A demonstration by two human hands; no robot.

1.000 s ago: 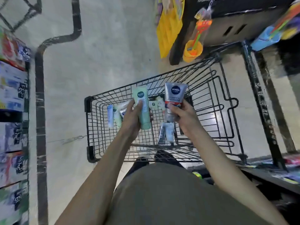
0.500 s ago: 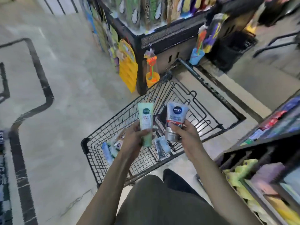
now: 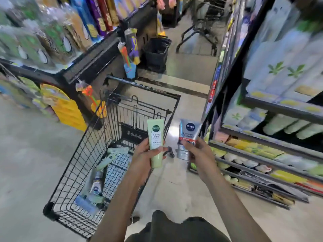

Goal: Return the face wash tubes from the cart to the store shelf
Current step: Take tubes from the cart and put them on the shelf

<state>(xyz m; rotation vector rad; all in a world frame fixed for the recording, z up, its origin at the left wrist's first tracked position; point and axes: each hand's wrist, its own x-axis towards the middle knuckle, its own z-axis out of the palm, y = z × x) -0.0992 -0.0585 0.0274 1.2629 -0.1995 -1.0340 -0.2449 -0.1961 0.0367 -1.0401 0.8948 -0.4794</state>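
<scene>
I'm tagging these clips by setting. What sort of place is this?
Most likely a supermarket aisle: a black wire shopping cart, stocked store shelves on the right, and hanging goods on a display rack to the left.

Store aisle surroundings, blurred by camera motion

On the left, a black display stand [image 3: 97, 60] carries rows of colourful packets [image 3: 52, 37]; toy sets hang off its corner, one with an orange cup [image 3: 100, 109], one with a blue cup [image 3: 130, 69]. A yellow hanging sign [image 3: 67, 110] sits low on its side. Farther down the grey floor [image 3: 26, 154] stand a black basket [image 3: 156, 53] and a second trolley [image 3: 201, 32].
</scene>
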